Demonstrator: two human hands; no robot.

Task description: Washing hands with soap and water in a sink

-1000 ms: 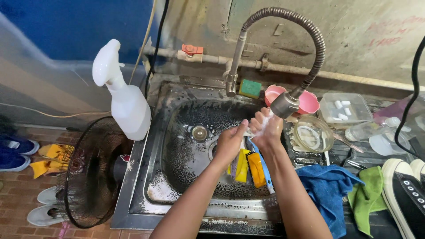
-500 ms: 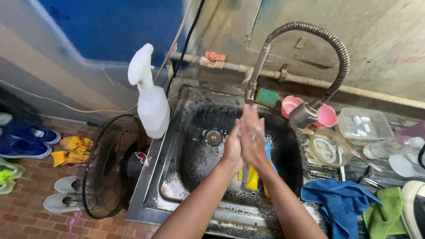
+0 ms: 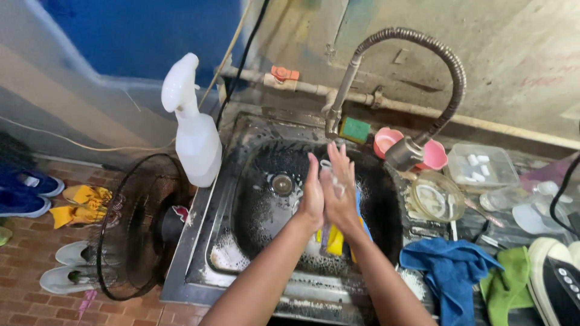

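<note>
Hands drawn back from the faucet head [image 3: 403, 153] since a second ago, left hand [image 3: 313, 196] and right hand [image 3: 339, 188] pressed palm to palm, soapy, grasping nothing, above the sink [image 3: 241, 199], yellow sponge [image 3: 334, 239] just beneath them.

Dim, flat indoor light; soft shadows in the sink [image 3: 241, 181]; slight blur; edges bowed.

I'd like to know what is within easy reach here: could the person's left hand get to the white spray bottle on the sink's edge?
Probably yes. The left hand is pressed against the right hand over the sink, and the spray bottle stands on its left rim with only open basin between them.
</note>
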